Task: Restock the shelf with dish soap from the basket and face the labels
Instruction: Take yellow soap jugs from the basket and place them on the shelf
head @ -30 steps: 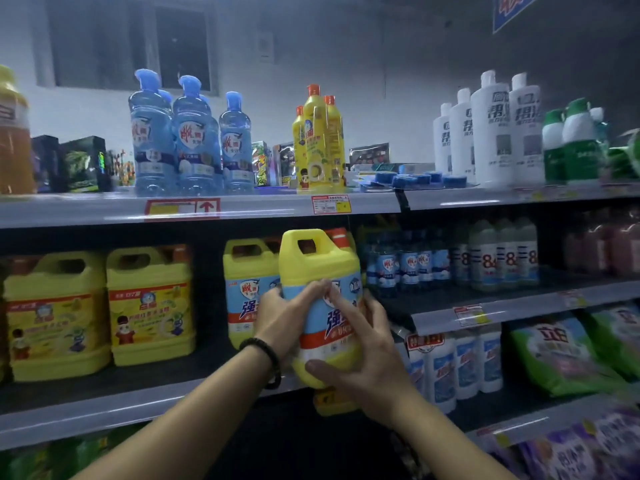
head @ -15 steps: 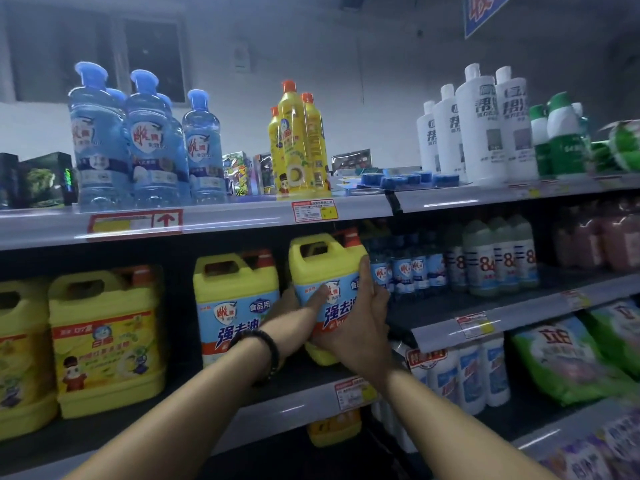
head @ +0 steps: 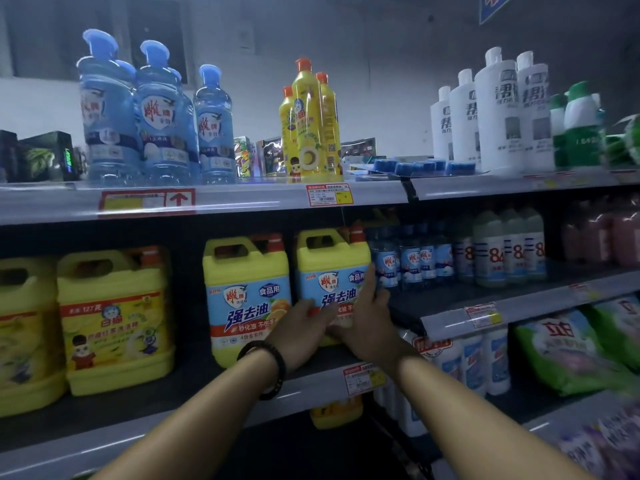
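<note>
A yellow dish soap jug [head: 332, 268] with a blue label and red cap stands upright on the middle shelf [head: 304, 386], label facing me. My left hand [head: 301, 330], a black bead bracelet on its wrist, presses its lower left front. My right hand [head: 367, 320] wraps its lower right side, thumb up along the edge. A matching jug [head: 246, 292] stands just to its left, apart from my hands. The basket is out of view.
Two yellow jugs of another brand [head: 116, 320] stand further left. Small blue bottles [head: 408, 258] crowd the right of the held jug. The top shelf carries blue bottles [head: 156, 112], yellow bottles [head: 310, 123] and white bottles [head: 495, 109]. Another yellow jug [head: 336, 412] sits below.
The jug went from held in the air in front of the shelf to standing on the middle shelf beside its twin. Both hands followed it in, and my view moved closer.
</note>
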`<state>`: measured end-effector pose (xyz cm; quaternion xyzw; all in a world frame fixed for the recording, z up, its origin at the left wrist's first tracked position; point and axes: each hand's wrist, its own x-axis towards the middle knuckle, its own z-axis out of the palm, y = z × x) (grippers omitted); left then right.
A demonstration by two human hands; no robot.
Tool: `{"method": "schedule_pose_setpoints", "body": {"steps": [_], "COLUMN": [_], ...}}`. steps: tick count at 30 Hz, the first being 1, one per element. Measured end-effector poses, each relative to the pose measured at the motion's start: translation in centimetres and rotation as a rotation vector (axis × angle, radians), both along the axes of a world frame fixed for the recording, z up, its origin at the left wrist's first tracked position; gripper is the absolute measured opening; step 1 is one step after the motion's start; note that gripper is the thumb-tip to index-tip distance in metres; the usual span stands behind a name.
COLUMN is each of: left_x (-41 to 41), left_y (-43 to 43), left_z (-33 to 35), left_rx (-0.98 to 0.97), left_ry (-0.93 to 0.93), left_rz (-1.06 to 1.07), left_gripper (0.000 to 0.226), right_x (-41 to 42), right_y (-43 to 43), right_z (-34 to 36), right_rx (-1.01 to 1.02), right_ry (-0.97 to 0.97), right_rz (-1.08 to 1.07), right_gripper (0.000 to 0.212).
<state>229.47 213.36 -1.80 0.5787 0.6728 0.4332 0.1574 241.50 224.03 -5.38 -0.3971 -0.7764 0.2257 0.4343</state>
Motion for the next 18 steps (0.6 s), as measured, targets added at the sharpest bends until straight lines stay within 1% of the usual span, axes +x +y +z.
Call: {"method": "schedule_pose_setpoints", "body": {"steps": [1, 2, 5, 6, 8, 10, 11, 13, 16, 18], "left_x": [-0.1, 0.0, 0.4, 0.3, -0.1, -0.7, -0.9, -1.3, -1.9, -2.4], "left_y": [-0.6, -1.5, -5.5, -7.0, -10.3, -13.9, -15.8, -19.0, -23.0, -25.3], "left_z": [-0.1, -0.1, -0.5, -0.9, -2.2, -4.2, -5.6, -8.7, -14.5, -19.4], "left_rx": [0.002, 0.017, 0.088, 0.113, 0.152, 0.158, 0.139, 0.1, 0.038, -0.038], "left_ry": [0.011, 0.014, 0.036, 0.065, 0.136, 0.181, 0.199, 0.24, 0.247, 0.228], "left_rz": [0.012, 0.013, -0.032, -0.048, -0.074, -0.105, -0.112, -0.101, -0.053, -0.013], "left_gripper": [0.067, 0.061, 0.027, 0.02, 0.014, 0.014, 0.014, 0.011, 0.007, 0.007], "right_x": [0.2, 0.5, 1.6, 2.2, 3.4, 4.7, 5.4, 6.2, 6.8, 6.9], "right_y": [-0.4, -0.9, -3.2, -4.1, -6.2, -9.0, -10.6, -13.4, -16.8, -18.9], "right_z": [-0.1, -0.2, -0.4, -0.6, -1.4, -3.0, -4.0, -6.3, -10.8, -14.8], "right_rx": [0.009, 0.012, 0.06, 0.094, 0.137, 0.11, 0.092, 0.088, 0.017, -0.135], "right_ry": [0.008, 0.025, -0.001, -0.032, -0.066, -0.077, -0.102, -0.138, -0.178, -0.205], "right_rz": [-0.021, -0.028, -0.066, -0.099, -0.106, -0.01, 0.035, 0.103, 0.2, 0.272], "right_gripper": [0.142, 0.135, 0.102, 0.089, 0.059, 0.03, 0.022, 0.014, 0.006, 0.002]}}
